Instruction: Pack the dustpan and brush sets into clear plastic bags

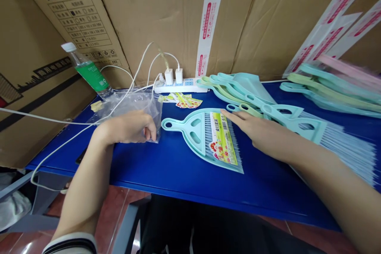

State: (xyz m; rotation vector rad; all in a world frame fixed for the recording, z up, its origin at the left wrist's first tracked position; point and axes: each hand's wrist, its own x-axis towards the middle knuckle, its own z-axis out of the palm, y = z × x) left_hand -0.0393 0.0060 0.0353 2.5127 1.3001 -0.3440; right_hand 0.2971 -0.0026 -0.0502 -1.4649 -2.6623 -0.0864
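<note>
A mint dustpan point(193, 149) lies on the blue table with its handle to the left. Nested in it is a brush point(207, 135), and a yellow-green label card point(222, 137) rests on the bristles. My right hand point(257, 129) has its fingers stretched out, the fingertips at the card's top right corner. Left of the dustpan handle, my left hand point(132, 127) has its fingers curled and pinched on the edge of a clear plastic bag point(131, 101). Several more label cards point(189, 101) lie behind the dustpan.
A power strip point(184, 85) with plugs and white cables stands against cardboard boxes point(166, 20). A water bottle point(92, 75) leans at the back left. Mint and green dustpans point(253, 83) and brushes point(351, 147) pile up right of centre, with bagged sets point(336, 87) at the far right.
</note>
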